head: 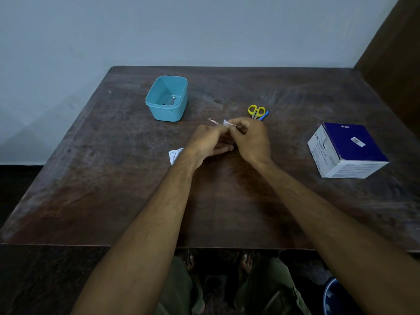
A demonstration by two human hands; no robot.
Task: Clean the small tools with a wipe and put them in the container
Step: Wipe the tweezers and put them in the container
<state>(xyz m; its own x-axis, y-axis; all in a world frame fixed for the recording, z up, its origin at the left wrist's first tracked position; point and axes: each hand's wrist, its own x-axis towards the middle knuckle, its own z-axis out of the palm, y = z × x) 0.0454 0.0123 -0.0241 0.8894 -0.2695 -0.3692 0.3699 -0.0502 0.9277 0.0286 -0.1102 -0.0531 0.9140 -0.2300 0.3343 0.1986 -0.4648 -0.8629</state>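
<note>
Both hands meet over the middle of the dark wooden table (113, 178). My left hand (208, 144) holds a thin metal tool (213, 121) whose tip pokes out to the upper left. My right hand (252, 138) pinches a small white wipe (228, 123) against that tool. Behind my right hand lie yellow-handled scissors (256, 110) and a blue-handled tool (264, 115). A light blue container (167, 98) stands at the back left, with a small metal piece (171, 101) on its bottom.
A blue and white box of alcohol swabs (345, 151) sits at the right. A torn white wrapper (175, 155) lies beside my left wrist. A wall runs behind the table; a brown panel (395, 53) rises at the far right.
</note>
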